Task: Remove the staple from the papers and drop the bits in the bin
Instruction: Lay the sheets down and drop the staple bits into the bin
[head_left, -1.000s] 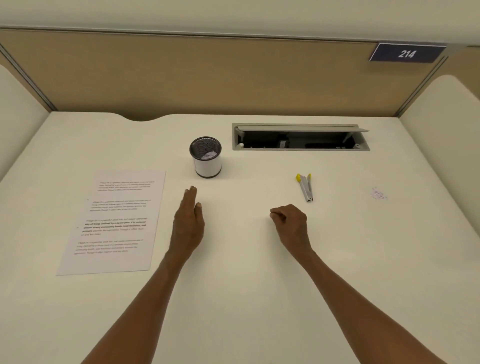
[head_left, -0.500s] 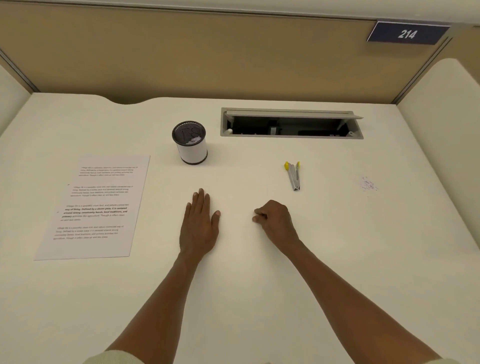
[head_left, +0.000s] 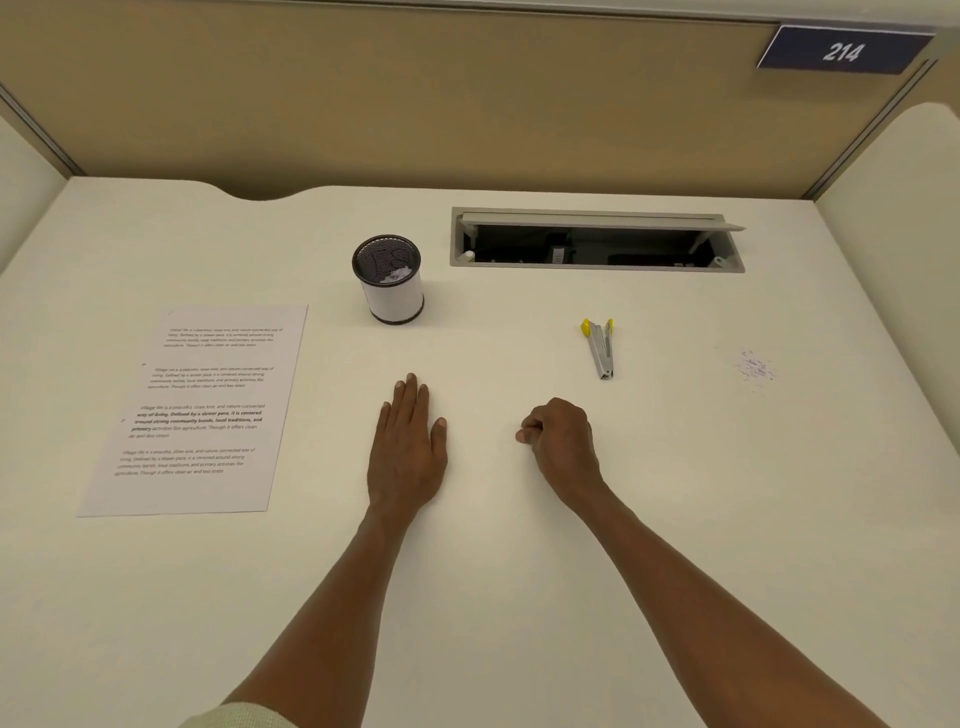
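The printed papers (head_left: 202, 410) lie flat on the white desk at the left, with small dark marks along their left edge. A small round bin (head_left: 389, 280), white with a dark mesh rim, stands behind them toward the middle and holds a few pale scraps. A metal staple remover with yellow tips (head_left: 600, 347) lies to the right. My left hand (head_left: 408, 447) rests flat, palm down, fingers together, right of the papers. My right hand (head_left: 558, 447) rests as a loose fist, nothing visible in it, below the staple remover.
An open cable hatch (head_left: 597, 240) is sunk into the desk at the back. A faint patch of ink scribbles (head_left: 754, 366) marks the desk at the right. Beige partition walls close the back and sides; a plate reads 214 (head_left: 841, 51).
My left hand has moved a little right, away from the papers, and lies flat. The right fist has barely moved. The camera view has shifted slightly.
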